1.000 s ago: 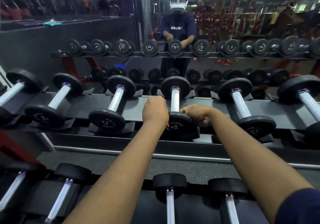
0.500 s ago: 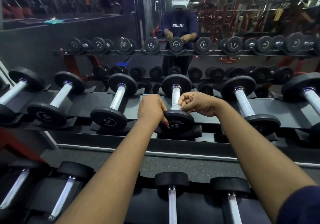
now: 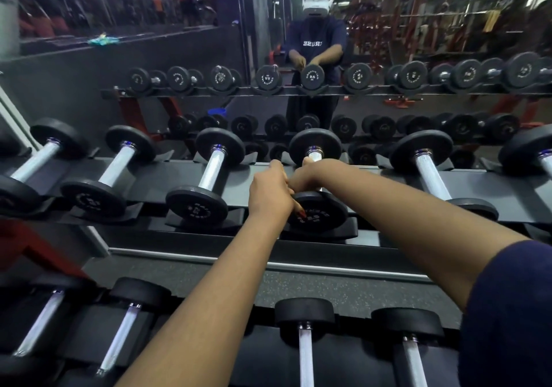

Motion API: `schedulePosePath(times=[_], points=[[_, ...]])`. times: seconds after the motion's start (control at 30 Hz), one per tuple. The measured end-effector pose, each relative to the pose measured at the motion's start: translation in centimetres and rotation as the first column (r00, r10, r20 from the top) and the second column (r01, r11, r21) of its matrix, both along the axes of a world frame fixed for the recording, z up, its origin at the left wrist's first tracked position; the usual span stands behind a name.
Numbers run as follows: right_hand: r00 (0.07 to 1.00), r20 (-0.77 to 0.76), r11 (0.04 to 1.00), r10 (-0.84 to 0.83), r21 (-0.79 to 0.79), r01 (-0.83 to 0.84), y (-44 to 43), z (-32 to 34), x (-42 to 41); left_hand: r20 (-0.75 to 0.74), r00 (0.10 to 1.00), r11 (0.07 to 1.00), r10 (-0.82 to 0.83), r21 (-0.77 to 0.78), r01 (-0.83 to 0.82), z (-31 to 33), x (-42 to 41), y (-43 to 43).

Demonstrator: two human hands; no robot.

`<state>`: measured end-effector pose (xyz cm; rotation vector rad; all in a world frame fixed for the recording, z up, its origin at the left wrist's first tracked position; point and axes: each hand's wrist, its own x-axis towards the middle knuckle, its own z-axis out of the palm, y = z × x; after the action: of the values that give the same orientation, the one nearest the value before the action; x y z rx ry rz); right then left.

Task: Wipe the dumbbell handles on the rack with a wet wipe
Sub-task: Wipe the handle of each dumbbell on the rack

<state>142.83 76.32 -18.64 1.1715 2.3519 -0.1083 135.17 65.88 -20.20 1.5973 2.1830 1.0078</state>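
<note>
A black dumbbell with a silver knurled handle [image 3: 314, 156] lies in the middle of the upper rack [image 3: 370, 183]. My left hand [image 3: 270, 190] grips the rim of its near plate [image 3: 324, 211], with one fingertip on the plate's face. My right hand [image 3: 310, 174] is curled round the handle and covers most of it; only a short shiny stretch shows by the far plate [image 3: 315, 144]. No wet wipe shows; anything under my right hand is hidden.
More dumbbells lie on either side on the upper rack, the closest at left [image 3: 209, 174] and right [image 3: 430, 174]. A lower row [image 3: 304, 336] runs below my forearms. A mirror [image 3: 388, 42] behind the rack reflects a person and the gym.
My right hand rose from beside the near plate onto the handle and slid along it toward the far plate. My left hand kept its hold on the near plate.
</note>
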Motion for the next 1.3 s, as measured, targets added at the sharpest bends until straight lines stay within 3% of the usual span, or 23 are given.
schedulePosePath(times=[0.1,0.23,0.37,0.47,0.57,0.67,0.77,0.83,0.87,0.93,1.0,1.07,1.1,1.13,1.23,1.27,1.3], points=[[0.999,-0.046,1.000,-0.005,-0.021,0.004,-0.1,0.4,0.1,0.000,1.000,1.000,0.009,-0.009,-0.009,-0.1,-0.2,0.1],[0.966,-0.253,0.994,0.047,-0.083,-0.070,-0.3,1.1,1.8,0.027,1.000,0.999,0.001,-0.050,0.000,-0.1,-0.4,0.1],[0.820,-0.572,0.997,0.028,-0.047,-0.067,-0.6,1.0,5.3,0.019,1.000,0.996,-0.020,-0.084,0.021,0.5,-0.1,0.1],[0.691,-0.708,0.984,0.146,0.175,-0.029,-0.4,-0.5,6.9,-0.047,0.999,0.997,-0.018,-0.081,0.014,0.6,0.5,0.2],[0.667,-0.701,0.896,0.252,0.429,0.112,1.3,-2.7,6.7,-0.135,0.990,0.997,-0.032,-0.080,0.021,0.9,1.3,0.1],[0.630,-0.763,0.862,0.140,0.407,0.302,2.4,-3.7,6.1,-0.214,0.976,0.997,-0.048,-0.075,0.032,1.2,1.7,0.0],[0.423,-0.904,0.821,-0.063,0.194,0.537,2.1,-3.4,5.2,-0.286,0.956,0.994,-0.067,-0.102,0.039,1.5,1.9,-0.2],[0.354,-0.874,0.774,-0.334,-0.040,0.632,1.6,-3.2,4.9,-0.328,0.941,0.993,-0.088,-0.105,0.056,1.6,2.1,-0.5],[0.322,-0.808,0.752,-0.494,-0.211,0.625,1.6,-3.4,5.1,-0.346,0.933,0.993,-0.093,-0.102,0.062,1.6,2.2,-0.6],[0.202,-0.621,0.634,-0.758,-0.625,0.456,1.5,-4.0,5.9,-0.368,0.925,0.994,-0.089,-0.090,0.060,1.6,2.2,-0.9],[0.239,-0.468,0.523,-0.851,-0.802,0.290,1.5,-5.0,6.7,-0.388,0.917,0.994,-0.092,-0.092,0.061,1.6,2.3,-1.2],[0.215,-0.435,0.478,-0.874,-0.850,0.221,1.7,-5.0,6.8,-0.401,0.910,0.992,-0.104,-0.108,0.066,1.7,2.4,-1.3],[0.152,-0.454,0.477,-0.878,-0.856,0.201,1.7,-4.8,6.4,-0.395,0.913,0.991,-0.106,-0.114,0.065,1.8,2.5,-1.3],[0.026,-0.476,0.472,-0.879,-0.861,0.191,1.9,-4.6,5.8,-0.389,0.915,0.991,-0.105,-0.121,0.063,1.8,2.4,-1.4],[-0.508,-0.421,0.434,-0.752,-0.895,0.100,3.4,-4.8,3.8,-0.396,0.912,0.991,-0.104,-0.113,0.064,1.9,2.4,-1.3],[-0.599,-0.423,0.447,-0.680,-0.887,0.118,3.8,-5.2,3.4,-0.396,0.912,0.992,-0.105,-0.108,0.067,1.9,2.4,-1.4],[-0.621,-0.476,0.468,-0.623,-0.863,0.192,3.9,-5.4,3.3,-0.397,0.912,0.992,-0.106,-0.105,0.070,1.8,2.4,-1.4]])
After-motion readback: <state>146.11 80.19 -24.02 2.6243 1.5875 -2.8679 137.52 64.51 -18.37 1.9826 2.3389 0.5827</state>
